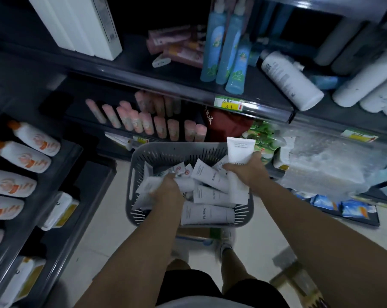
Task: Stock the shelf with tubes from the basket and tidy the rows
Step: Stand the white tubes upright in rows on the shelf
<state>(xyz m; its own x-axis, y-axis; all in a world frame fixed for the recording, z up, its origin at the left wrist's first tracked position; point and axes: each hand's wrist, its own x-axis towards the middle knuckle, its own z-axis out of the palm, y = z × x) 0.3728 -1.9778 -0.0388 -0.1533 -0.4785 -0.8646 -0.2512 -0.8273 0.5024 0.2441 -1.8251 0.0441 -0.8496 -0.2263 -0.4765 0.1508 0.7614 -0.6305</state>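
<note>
A grey slotted basket [141, 156] stands on the floor below me, filled with several white tubes [207, 214] marked FLORAL. My right hand [247, 172] is shut on one white tube [239, 150], held upright above the basket's right rim. My left hand [168, 190] reaches down into the left half of the basket and is closed around white tubes [148, 185] there. Pink tubes [143, 123] stand in rows on the dark lower shelf just behind the basket.
Blue spray bottles [223, 52] and white bottles [288, 78] fill the upper shelf. White bottles with orange caps [30, 156] lie on the left shelf. Plastic-wrapped packs [321, 161] sit at right. My feet [227, 241] stand on the pale floor behind the basket.
</note>
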